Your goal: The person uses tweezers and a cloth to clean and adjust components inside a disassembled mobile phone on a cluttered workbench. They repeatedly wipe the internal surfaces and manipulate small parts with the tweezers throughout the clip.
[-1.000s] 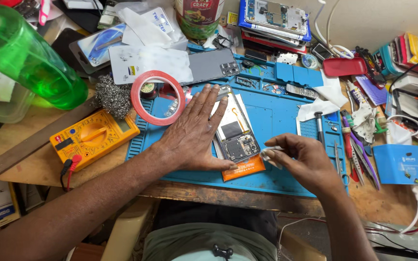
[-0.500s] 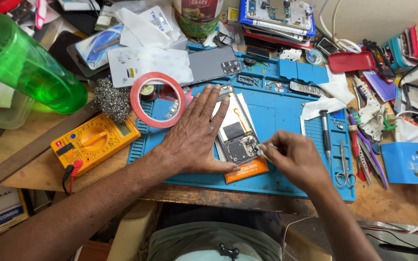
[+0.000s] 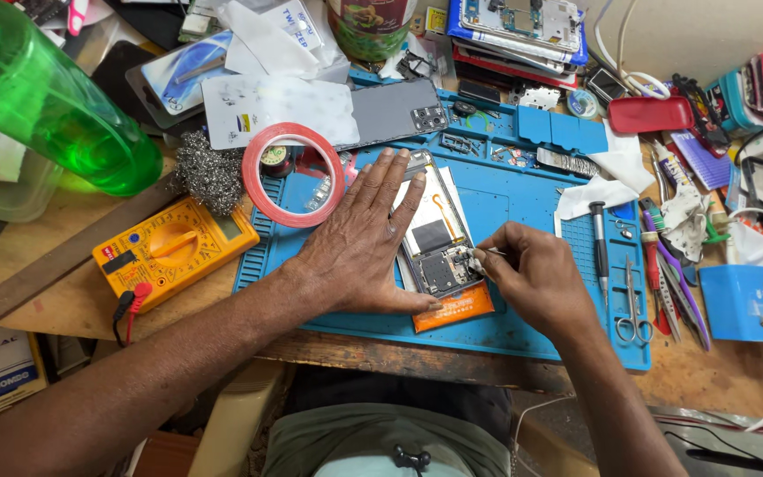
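An opened phone (image 3: 439,238) with bare circuit boards lies on a blue repair mat (image 3: 505,203), partly over an orange card (image 3: 454,311). My left hand (image 3: 359,238) rests flat on the phone's left side, fingers spread. My right hand (image 3: 532,274) pinches thin metal tweezers (image 3: 484,255) whose tip touches the board at the phone's lower right edge.
A red tape ring (image 3: 293,175), steel wool (image 3: 205,170) and a yellow multimeter (image 3: 174,249) sit to the left. A green bottle (image 3: 55,106) stands far left. A screwdriver (image 3: 600,243), scissors (image 3: 633,305) and a blue box (image 3: 748,303) lie right. A grey phone back cover (image 3: 395,110) lies behind.
My right hand has moved a little left and up, bringing the tweezers onto the phone's board. The left hand stays flat on the phone.
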